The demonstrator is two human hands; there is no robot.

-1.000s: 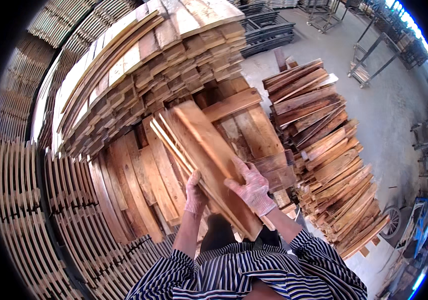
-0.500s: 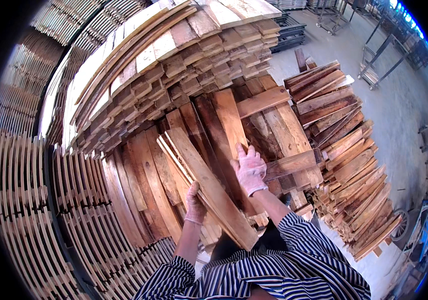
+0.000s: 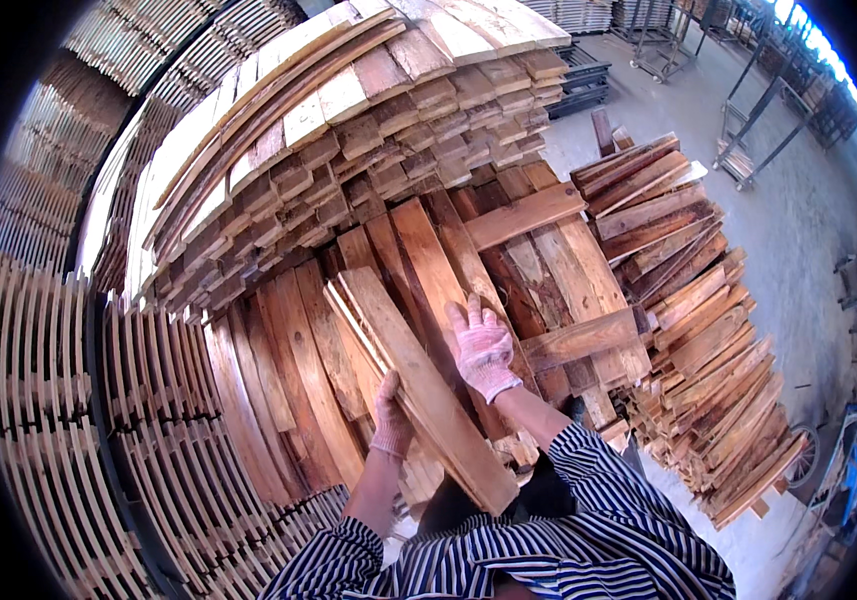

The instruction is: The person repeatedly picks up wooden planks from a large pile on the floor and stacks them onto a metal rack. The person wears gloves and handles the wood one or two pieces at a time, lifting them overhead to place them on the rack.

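Taking the tall stack of planks [image 3: 378, 135] as the landmark, the left hand [image 3: 391, 412] is on its near side, curled round the left edge of a bundle of boards [image 3: 418, 390], at least 2 together, held aslant with the far end toward the stack. The right hand [image 3: 485, 352], also on the stack's near side, is spread palm down over a flat board [image 3: 428, 252] that runs toward the stack; whether its fingers press or hover is hard to tell, but nothing appears gripped. Short boards [image 3: 708, 335] lie heaped right of the stack. The step in hand looks like handling boards singly with the right hand; the next move seems to call for a steady left grip and careful right finger placement.
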